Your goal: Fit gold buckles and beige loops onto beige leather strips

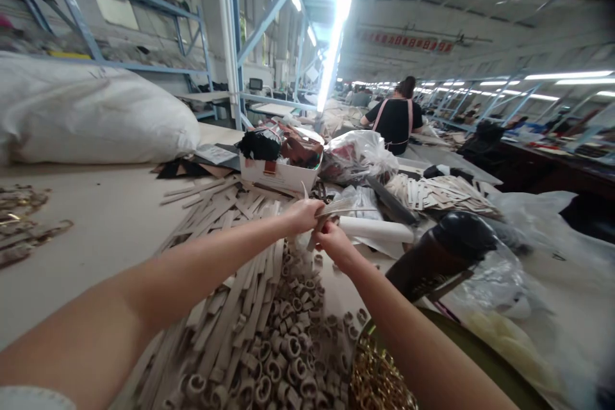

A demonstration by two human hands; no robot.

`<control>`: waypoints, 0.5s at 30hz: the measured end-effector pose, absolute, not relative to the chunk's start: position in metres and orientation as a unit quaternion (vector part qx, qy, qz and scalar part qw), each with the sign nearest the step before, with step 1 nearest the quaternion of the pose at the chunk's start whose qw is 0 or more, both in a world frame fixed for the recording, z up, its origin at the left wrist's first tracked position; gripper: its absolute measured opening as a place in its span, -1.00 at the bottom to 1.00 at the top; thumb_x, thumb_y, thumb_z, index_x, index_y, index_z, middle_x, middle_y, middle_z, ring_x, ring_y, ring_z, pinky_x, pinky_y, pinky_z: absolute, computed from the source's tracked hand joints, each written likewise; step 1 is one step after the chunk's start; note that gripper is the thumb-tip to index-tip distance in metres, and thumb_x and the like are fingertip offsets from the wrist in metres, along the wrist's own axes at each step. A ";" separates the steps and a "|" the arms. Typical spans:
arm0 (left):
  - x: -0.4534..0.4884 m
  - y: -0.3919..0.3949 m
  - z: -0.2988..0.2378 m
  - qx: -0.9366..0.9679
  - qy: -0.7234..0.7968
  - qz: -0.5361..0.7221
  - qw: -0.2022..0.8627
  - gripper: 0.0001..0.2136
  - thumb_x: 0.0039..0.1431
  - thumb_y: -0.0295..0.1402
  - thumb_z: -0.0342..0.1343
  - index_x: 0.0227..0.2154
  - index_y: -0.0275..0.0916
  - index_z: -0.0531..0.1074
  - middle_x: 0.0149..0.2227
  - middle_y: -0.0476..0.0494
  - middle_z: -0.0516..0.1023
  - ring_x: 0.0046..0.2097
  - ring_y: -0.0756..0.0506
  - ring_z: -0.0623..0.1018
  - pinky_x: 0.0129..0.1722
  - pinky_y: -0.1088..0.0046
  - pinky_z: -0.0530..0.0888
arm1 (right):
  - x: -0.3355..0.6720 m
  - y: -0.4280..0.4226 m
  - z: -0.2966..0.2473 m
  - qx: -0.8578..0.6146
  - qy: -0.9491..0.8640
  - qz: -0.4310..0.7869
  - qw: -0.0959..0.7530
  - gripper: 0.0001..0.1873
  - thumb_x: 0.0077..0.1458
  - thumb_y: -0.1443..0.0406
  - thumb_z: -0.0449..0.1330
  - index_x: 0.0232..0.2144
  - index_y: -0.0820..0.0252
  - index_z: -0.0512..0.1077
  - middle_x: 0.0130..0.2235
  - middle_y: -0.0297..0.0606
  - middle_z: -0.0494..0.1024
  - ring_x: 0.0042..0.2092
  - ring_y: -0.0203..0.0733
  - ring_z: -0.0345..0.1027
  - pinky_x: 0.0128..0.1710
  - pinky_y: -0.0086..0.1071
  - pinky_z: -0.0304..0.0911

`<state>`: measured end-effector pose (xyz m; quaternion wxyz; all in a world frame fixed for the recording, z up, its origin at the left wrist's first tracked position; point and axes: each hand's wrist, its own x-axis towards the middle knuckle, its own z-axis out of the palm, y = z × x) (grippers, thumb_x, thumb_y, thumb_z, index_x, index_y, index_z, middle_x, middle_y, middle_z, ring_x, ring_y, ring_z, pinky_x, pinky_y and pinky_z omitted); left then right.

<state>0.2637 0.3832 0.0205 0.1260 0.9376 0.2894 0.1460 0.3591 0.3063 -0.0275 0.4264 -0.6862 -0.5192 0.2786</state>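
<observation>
My left hand [307,214] and my right hand [334,243] meet in front of me, fingers closed on a thin greyish-beige strap [336,208]. Its ends stick out past my fingers; the exact grip is partly hidden. Below my forearms lies a heap of flat beige strips [240,314]. Beside that heap are many small curled loops [291,346] of the same colour. Under my right forearm, a round green tray [480,339] holds a pile of gold-coloured metal pieces [379,375].
A black bottle [442,253] lies tilted at right, near clear plastic bags [504,282]. Ahead are a white box [278,174] of scraps, a white roll [377,230] and more pale strips [437,193]. A large white sack [96,115] rests at left. A person [396,118] works farther off.
</observation>
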 end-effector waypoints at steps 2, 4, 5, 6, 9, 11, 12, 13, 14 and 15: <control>0.246 0.364 0.042 0.936 0.273 0.182 0.127 -0.65 -0.06 -0.47 0.02 -0.13 -0.22 0.36 -0.15 -0.07 0.48 -0.12 -0.08 0.45 -0.14 0.51 0.35 | 0.345 0.291 -0.008 -0.677 -0.535 0.265 0.430 -0.77 -0.14 0.40 -0.01 -0.35 0.27 0.34 -0.46 -0.27 0.45 -0.45 -0.24 0.32 -0.48 -0.41 0.25; 0.225 0.344 0.062 0.928 0.257 0.232 0.136 -0.63 -0.04 -0.46 0.01 -0.09 -0.26 0.32 -0.12 -0.10 0.45 -0.10 -0.08 0.43 -0.10 0.50 0.34 | 0.330 0.278 0.011 -0.665 -0.551 0.254 0.436 -0.72 -0.14 0.41 -0.01 -0.29 0.25 0.33 -0.38 -0.26 0.47 -0.38 -0.23 0.34 -0.42 -0.41 0.27; 0.214 0.334 0.069 0.921 0.250 0.260 0.144 -0.63 -0.03 -0.46 0.01 -0.09 -0.27 0.31 -0.14 -0.11 0.45 -0.11 -0.08 0.43 -0.10 0.49 0.34 | 0.322 0.272 0.018 -0.658 -0.560 0.250 0.437 -0.69 -0.15 0.41 0.00 -0.26 0.24 0.32 -0.35 -0.26 0.48 -0.36 -0.22 0.34 -0.39 -0.40 0.28; 0.203 0.324 0.074 0.912 0.249 0.286 0.155 -0.64 -0.03 -0.45 0.00 -0.10 -0.28 0.31 -0.16 -0.12 0.45 -0.12 -0.08 0.44 -0.10 0.47 0.34 | 0.313 0.266 0.025 -0.653 -0.568 0.245 0.437 -0.66 -0.16 0.42 0.00 -0.24 0.23 0.32 -0.33 -0.27 0.48 -0.33 -0.22 0.34 -0.37 -0.39 0.28; 0.171 0.293 0.073 0.889 0.273 0.319 0.181 -0.69 -0.01 -0.43 0.00 -0.15 -0.25 0.32 -0.20 -0.11 0.46 -0.15 -0.10 0.44 -0.12 0.42 0.35 | 0.287 0.245 0.032 -0.643 -0.591 0.229 0.431 -0.61 -0.18 0.44 -0.01 -0.21 0.23 0.32 -0.29 -0.28 0.49 -0.28 -0.20 0.34 -0.30 -0.37 0.28; 0.154 0.273 0.063 0.883 0.293 0.314 0.189 -0.74 0.01 -0.42 -0.01 -0.18 -0.23 0.33 -0.24 -0.10 0.47 -0.19 -0.10 0.45 -0.16 0.40 0.37 | 0.270 0.229 0.028 -0.646 -0.601 0.216 0.419 -0.60 -0.21 0.47 -0.02 -0.23 0.24 0.35 -0.27 -0.26 0.50 -0.25 -0.17 0.34 -0.26 -0.36 0.27; 0.147 0.263 0.055 0.881 0.299 0.311 0.194 -0.77 0.02 -0.41 -0.02 -0.21 -0.24 0.33 -0.28 -0.10 0.48 -0.23 -0.10 0.46 -0.20 0.40 0.38 | 0.263 0.220 0.024 -0.650 -0.604 0.209 0.411 -0.60 -0.21 0.48 -0.03 -0.24 0.24 0.35 -0.26 -0.25 0.50 -0.23 -0.16 0.34 -0.24 -0.35 0.27; 0.142 0.255 0.048 0.879 0.305 0.309 0.199 -0.80 0.03 -0.41 -0.03 -0.23 -0.24 0.34 -0.32 -0.09 0.49 -0.26 -0.10 0.47 -0.23 0.39 0.39 | 0.256 0.211 0.020 -0.656 -0.606 0.203 0.403 -0.60 -0.20 0.49 -0.03 -0.25 0.24 0.36 -0.26 -0.25 0.51 -0.22 -0.15 0.34 -0.23 -0.35 0.26; 0.137 0.247 0.040 0.876 0.310 0.308 0.205 -0.82 0.04 -0.41 -0.03 -0.26 -0.25 0.35 -0.34 -0.09 0.49 -0.28 -0.10 0.47 -0.25 0.40 0.39 | 0.251 0.203 0.016 -0.663 -0.606 0.196 0.393 -0.61 -0.19 0.49 -0.04 -0.25 0.24 0.37 -0.26 -0.23 0.51 -0.21 -0.14 0.35 -0.22 -0.34 0.26; 0.134 0.241 0.034 0.873 0.314 0.308 0.211 -0.83 0.04 -0.42 -0.03 -0.28 -0.25 0.35 -0.36 -0.08 0.49 -0.29 -0.09 0.47 -0.27 0.40 0.40 | 0.246 0.195 0.013 -0.671 -0.606 0.188 0.384 -0.62 -0.17 0.49 -0.04 -0.25 0.24 0.37 -0.25 -0.22 0.51 -0.21 -0.13 0.35 -0.22 -0.34 0.26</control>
